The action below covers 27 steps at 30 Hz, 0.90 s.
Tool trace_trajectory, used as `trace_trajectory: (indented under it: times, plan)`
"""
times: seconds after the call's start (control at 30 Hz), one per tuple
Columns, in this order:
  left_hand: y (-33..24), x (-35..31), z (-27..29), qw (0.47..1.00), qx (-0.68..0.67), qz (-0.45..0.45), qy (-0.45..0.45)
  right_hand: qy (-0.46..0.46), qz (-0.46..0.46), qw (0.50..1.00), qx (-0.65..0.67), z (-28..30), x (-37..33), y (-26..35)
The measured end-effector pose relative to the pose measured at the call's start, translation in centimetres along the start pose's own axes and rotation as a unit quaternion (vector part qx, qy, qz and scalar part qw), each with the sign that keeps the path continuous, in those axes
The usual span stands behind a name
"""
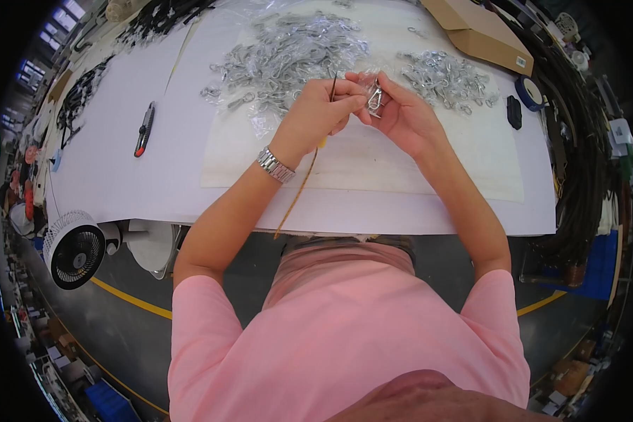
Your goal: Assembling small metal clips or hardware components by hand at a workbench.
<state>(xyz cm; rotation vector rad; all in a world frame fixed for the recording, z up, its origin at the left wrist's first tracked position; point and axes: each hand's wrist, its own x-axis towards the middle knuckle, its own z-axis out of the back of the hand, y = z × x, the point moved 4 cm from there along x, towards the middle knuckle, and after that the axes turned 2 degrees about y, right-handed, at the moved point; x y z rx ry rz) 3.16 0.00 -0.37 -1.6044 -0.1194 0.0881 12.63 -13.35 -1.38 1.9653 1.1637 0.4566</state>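
Above the table's middle, my two hands meet. My right hand (409,121) is closed around shiny metal hooks (375,100), with clear plastic film about them. My left hand (318,116) is closed too, its fingertips pinched against these hooks. A thin dark, pointed piece sticks up from the left fist, and a narrow brown strip (301,193) with a yellow bit hangs below it; whether they are one thing I cannot tell. Behind the left hand lies a large heap of metal hooks in clear bags (288,49). A smaller heap of hooks (446,76) lies beyond the right hand.
On the white table (183,162), a red and black utility knife (145,130) lies at left. At right are a blue tape roll (529,93), a small black object (514,112) and a cardboard box (482,35). A fan (77,253) stands at the near left edge.
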Motion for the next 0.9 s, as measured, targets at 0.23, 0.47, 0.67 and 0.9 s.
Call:
trace_trajectory:
  times: [0.23, 0.47, 0.67, 0.9]
  plan:
    - [-0.1, -0.1, 0.3, 0.998, -0.053, -0.016, 0.008, -0.026, 0.021, 0.999, -0.031, -0.2, -0.2, 0.7]
    - [0.5, 0.0, -1.1, 0.995, -0.064, 0.01, 0.072, -0.027, 0.16, 0.961, -0.224, -1.8, -1.0, 1.9]
    - [1.7, 0.2, -1.4, 0.988, -0.113, 0.048, 0.096, -0.047, 0.156, 0.969, -0.188, -1.2, -1.0, 1.2]
    - [0.4, 0.3, 0.3, 0.96, 0.271, -0.075, 0.001, -0.104, 0.074, 0.986, -0.103, 1.4, -0.4, 1.3]
